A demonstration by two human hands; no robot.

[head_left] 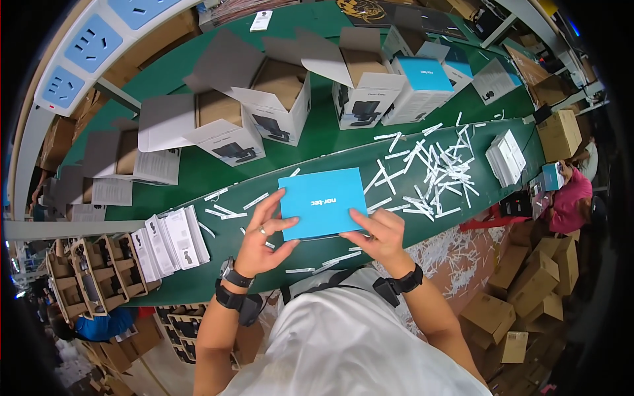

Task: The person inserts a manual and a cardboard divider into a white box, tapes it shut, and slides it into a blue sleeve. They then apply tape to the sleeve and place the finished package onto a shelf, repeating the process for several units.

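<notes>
A bright blue-topped box (pixel 321 203) is held over the near part of the green table, its printed lettering upside down to me. My left hand (pixel 264 234), with a ring on one finger, grips its left edge. At its lower right corner, my right hand (pixel 379 232) holds on with the thumb on the top face. The sides of the box are mostly hidden from above. White paper strips (pixel 432 171) lie scattered to the right of it, with a few more to its left and below.
Open white cartons (pixel 228 132) with brown inserts line the back, beside a closed blue-topped carton (pixel 422 74). Stacks of white leaflets stand left (pixel 173 241) and right (pixel 506 158). Brown pulp trays (pixel 92 277) sit at the left edge. A person in pink (pixel 569 201) is at the far right.
</notes>
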